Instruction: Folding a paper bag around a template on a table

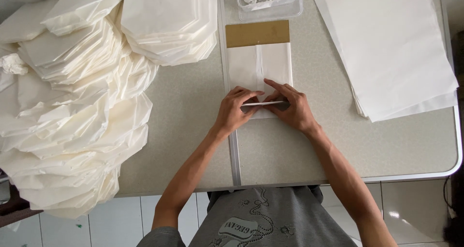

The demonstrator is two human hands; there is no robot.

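At the left edge of the desk, a large heap of finished white paper bags is lying, spilling past the edge; too many are overlapping there to be counted. Toward the far left corner a second, neater stack of paper bags is resting, again beyond counting.

Near the middle of the desk, just right of the metal seam strip, one folded white paper bag is being worked, wrapped around one brown cardboard template whose far end is showing bare. The bag's near end is being folded up. The left hand is being held with its fingers curled and pressed down on the left part of the flap; the right hand is being pressed likewise on the right part, forefinger stretched along the fold. Neither hand is pinching; both are flattened against the paper, fingertips nearly meeting.

For a clean fold, the flap is best being kept square to the template's sides, with pressure being run outward from the centre toward both corners, so that no slant or bubble is being trapped. The long centre seam is best being kept lined up while the crease is being set.

At the far edge one clear plastic tub holding something white is standing. Along the right edge one stack of flat white paper sheets is lying; its sheets cannot be counted.
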